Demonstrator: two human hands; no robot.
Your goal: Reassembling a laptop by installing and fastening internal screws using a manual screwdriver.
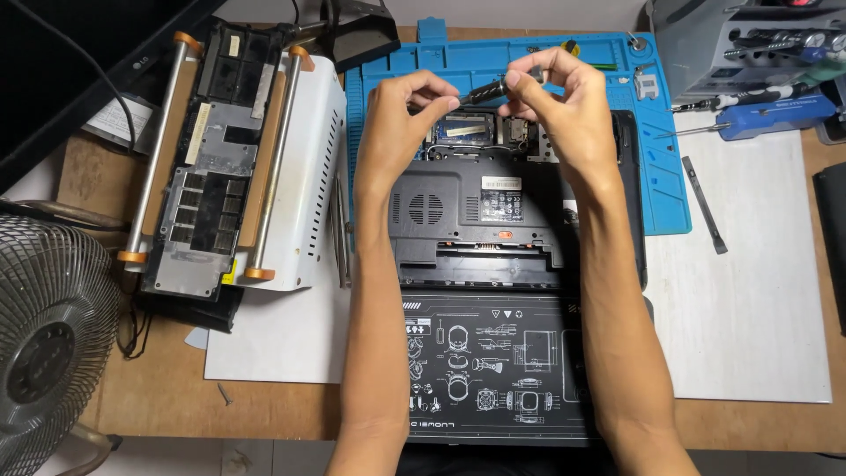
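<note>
Screwdriver [483,90] pinched between both hands [493,110] above the open laptop [476,211], mid-mat [661,189].

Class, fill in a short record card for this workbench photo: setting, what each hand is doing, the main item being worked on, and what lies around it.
Setting: wooden bench with a blue repair mat
Left hand: pinches one end of a small black screwdriver
Right hand: grips the other end of the screwdriver
Main item: opened black laptop, underside up, below both hands
Left of it: removed laptop panel on a white metal box
Right: flat pry tool, blue screwdriver set
Near edge: black printed mat, fan
</note>
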